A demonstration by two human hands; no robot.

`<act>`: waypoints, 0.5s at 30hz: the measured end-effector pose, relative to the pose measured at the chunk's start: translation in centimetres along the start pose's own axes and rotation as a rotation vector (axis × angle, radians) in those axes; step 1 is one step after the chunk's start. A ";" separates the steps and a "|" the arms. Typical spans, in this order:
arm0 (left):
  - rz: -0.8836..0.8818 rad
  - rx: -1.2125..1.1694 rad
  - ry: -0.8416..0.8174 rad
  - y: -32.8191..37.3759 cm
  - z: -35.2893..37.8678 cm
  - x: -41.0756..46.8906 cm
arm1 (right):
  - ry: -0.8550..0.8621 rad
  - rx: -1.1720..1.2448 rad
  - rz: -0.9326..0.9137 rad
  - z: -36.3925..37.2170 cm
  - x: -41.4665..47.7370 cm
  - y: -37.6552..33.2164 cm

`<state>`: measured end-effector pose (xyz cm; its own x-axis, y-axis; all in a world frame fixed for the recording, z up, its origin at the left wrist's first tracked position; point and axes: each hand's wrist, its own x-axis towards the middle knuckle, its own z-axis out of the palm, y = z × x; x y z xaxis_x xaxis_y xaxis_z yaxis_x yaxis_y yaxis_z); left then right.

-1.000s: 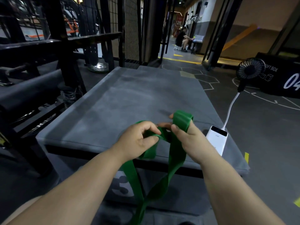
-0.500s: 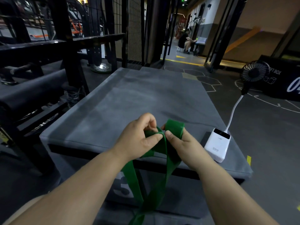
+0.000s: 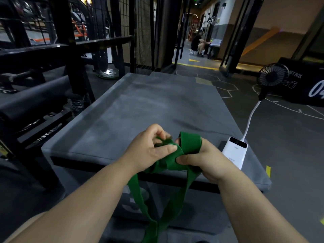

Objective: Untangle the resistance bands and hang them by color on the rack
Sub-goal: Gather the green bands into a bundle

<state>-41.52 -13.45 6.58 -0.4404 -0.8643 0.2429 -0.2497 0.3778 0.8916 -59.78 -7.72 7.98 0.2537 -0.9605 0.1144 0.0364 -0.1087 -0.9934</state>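
Observation:
A green resistance band [image 3: 190, 142] is bunched in a knot between both my hands, above the near edge of a grey padded box. My left hand [image 3: 147, 149] pinches a fold of the knot with thumb and fingers. My right hand [image 3: 203, 160] grips the band, which wraps over its fingers. Two green strands [image 3: 168, 204] hang down from the knot toward the floor and cross near the bottom of the view. A black metal rack [image 3: 57, 50] stands to the left.
The grey padded box [image 3: 157, 106] fills the middle. A white power bank [image 3: 235, 151] lies at its right near corner, with a small black fan [image 3: 272, 76] on a white stalk. A black soft box [image 3: 305, 83] sits far right. A person sits far down the corridor.
My hands have drawn closer and lower over the box edge. The loop that stood above my right hand now wraps tighter over its fingers, and my left thumb lies across the knot.

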 end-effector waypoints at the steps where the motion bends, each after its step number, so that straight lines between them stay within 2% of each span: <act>1: -0.001 0.029 0.023 -0.2 -0.1 0.0 | 0.016 0.054 -0.022 -0.1 -0.1 -0.1; 3: 0.030 0.103 0.069 -0.4 0.0 0.2 | 0.045 0.146 -0.058 -0.5 -0.2 -0.2; 6: 0.014 0.117 -0.028 -0.5 0.1 0.2 | 0.018 0.273 -0.056 -1.0 -0.5 -0.7; 10: -0.019 0.046 -0.144 -0.6 -0.3 0.1 | -0.020 0.263 -0.042 -1.2 -0.6 -0.7; 15: 0.024 -0.217 -0.239 1.4 -2.0 -0.8 | -0.057 0.236 0.025 -2.4 -1.1 -1.0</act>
<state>-39.79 -12.92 8.45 -0.6406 -0.7438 0.1908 -0.0586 0.2951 0.9537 -62.43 -7.19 8.84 0.3113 -0.9453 0.0971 0.2524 -0.0162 -0.9675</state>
